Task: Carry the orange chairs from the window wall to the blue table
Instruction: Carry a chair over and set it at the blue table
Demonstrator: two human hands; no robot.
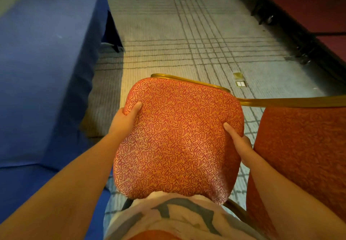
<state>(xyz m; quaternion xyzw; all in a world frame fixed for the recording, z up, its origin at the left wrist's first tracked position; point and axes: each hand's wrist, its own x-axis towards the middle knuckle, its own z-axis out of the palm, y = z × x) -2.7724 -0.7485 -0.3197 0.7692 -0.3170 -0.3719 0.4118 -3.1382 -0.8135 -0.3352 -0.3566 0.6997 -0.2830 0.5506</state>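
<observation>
Pale patterned shirt (177, 215) fills the bottom edge. Just above it, mid-frame, the orange chair (177, 136) sits seat-up between both hands. The left hand (127, 115) grips the cushion's left edge and the right hand (238, 144) its right edge, thumbs pressed on top, fingers hidden beneath. The blue table (46, 52) fills the left of the frame.

Bare forearms (74, 174), whitish top (187, 221) with grey-blue print.
</observation>
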